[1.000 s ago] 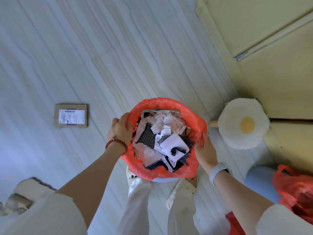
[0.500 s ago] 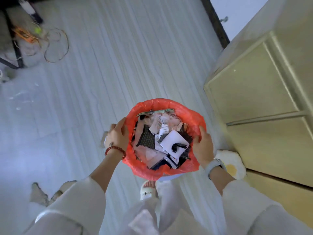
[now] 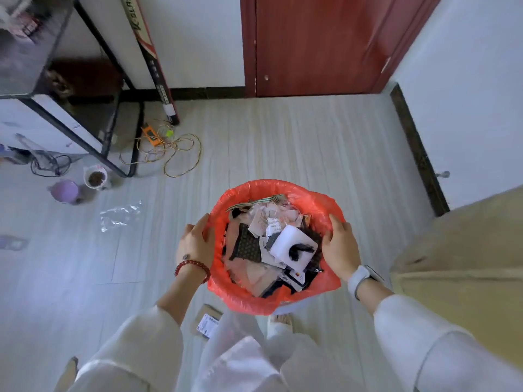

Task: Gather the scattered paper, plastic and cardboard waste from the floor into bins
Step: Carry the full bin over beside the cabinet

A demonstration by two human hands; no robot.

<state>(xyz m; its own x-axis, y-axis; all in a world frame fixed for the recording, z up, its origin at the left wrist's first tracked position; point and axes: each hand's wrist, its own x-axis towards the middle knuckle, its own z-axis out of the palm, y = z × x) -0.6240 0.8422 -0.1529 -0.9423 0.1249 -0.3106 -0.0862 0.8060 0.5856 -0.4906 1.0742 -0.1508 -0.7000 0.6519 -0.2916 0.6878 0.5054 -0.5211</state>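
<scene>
- You hold the bin up in front of you, one hand on each side of its rim.
- Left hand: fingers curled over the left rim, gripping the red liner. Red bead bracelet on that wrist.
- Right hand: fingers curled over the right rim, gripping the liner. Pale watch on that wrist.
- Bin is filled near the rim with mixed waste: paper scraps, clear plastic, dark wrappers, a white piece on top.
- On the floor: clear plastic sheet well left of the bin; small cardboard parcel with a label near your feet, below the bin.
- Far left: metal-frame bench, coiled cable beside it, two small bowls.
- Red door ahead; tan cabinet at right.
</scene>
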